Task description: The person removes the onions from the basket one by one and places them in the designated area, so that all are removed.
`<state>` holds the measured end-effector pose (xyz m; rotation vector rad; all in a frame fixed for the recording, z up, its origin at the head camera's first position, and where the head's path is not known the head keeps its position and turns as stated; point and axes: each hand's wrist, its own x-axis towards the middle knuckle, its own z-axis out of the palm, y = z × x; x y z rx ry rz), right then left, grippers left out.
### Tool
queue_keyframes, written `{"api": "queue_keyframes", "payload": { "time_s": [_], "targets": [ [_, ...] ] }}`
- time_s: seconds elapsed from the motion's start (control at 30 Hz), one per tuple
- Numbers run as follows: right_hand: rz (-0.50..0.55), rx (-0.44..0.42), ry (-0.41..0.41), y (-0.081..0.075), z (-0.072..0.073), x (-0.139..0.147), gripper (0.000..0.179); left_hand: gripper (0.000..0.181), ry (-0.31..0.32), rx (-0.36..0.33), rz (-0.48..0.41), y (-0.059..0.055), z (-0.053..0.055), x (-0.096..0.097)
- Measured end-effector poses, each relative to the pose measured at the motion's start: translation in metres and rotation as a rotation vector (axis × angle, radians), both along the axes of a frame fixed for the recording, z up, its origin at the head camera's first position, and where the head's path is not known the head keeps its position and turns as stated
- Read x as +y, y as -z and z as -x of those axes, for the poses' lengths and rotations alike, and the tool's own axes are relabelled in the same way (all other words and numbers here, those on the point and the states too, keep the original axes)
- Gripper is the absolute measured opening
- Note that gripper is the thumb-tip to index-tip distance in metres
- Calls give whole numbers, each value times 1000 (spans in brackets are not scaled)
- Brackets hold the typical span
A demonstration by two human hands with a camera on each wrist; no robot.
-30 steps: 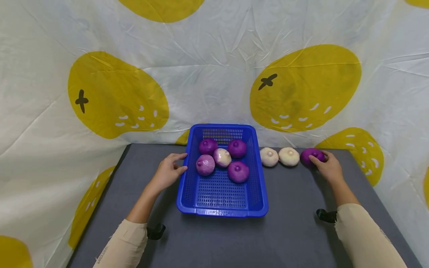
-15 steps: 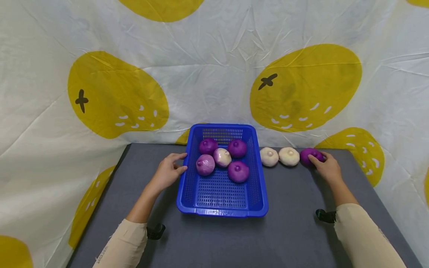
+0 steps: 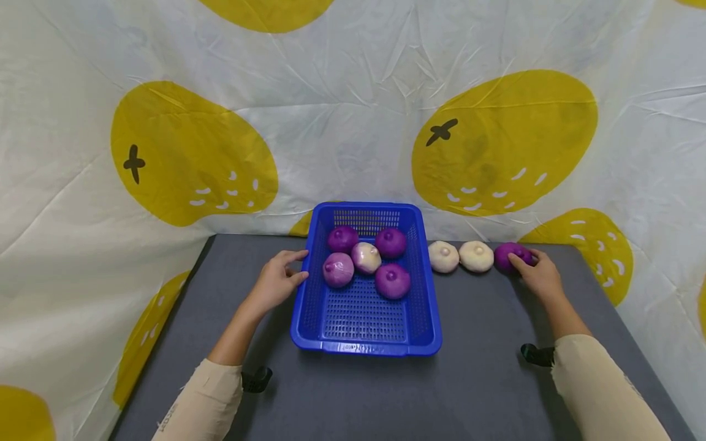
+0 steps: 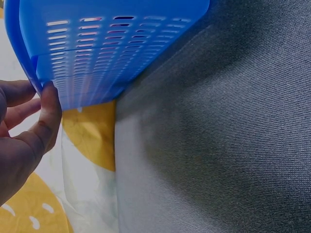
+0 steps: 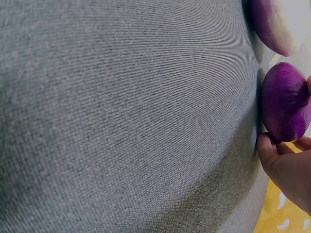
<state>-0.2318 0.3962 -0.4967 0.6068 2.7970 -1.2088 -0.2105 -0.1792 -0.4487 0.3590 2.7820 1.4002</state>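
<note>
My left hand pinches the left rim of a blue plastic basket. In the left wrist view, its bent fingers are at the rim, against the slotted side wall. At the far right, my right hand grips a purple onion, thumb on the near side. That onion is close over the grey cloth in the right wrist view, partly hidden by the fingers. Inside the basket lie several onions, including a purple one and a purple-and-white one.
Two whitish onions sit in a row between the basket and the held onion. A grey cloth-covered table lies beneath everything. Behind its far edge hangs a white curtain printed with yellow fruit.
My right hand, with the purple onion, has shifted very slightly left toward the whitish onions. The left hand and the basket stay in place.
</note>
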Motion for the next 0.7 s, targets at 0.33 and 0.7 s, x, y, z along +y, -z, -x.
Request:
{"api": "queue_keyframes", "payload": {
  "time_s": [0.33,0.7],
  "targets": [
    [-4,5,2,2,0,1,93,49,0,-11,3,0,0,0],
    [1,-5,4,-3,-1,2,97,49,10,-14,-5,-3,-1,0]
  ]
}}
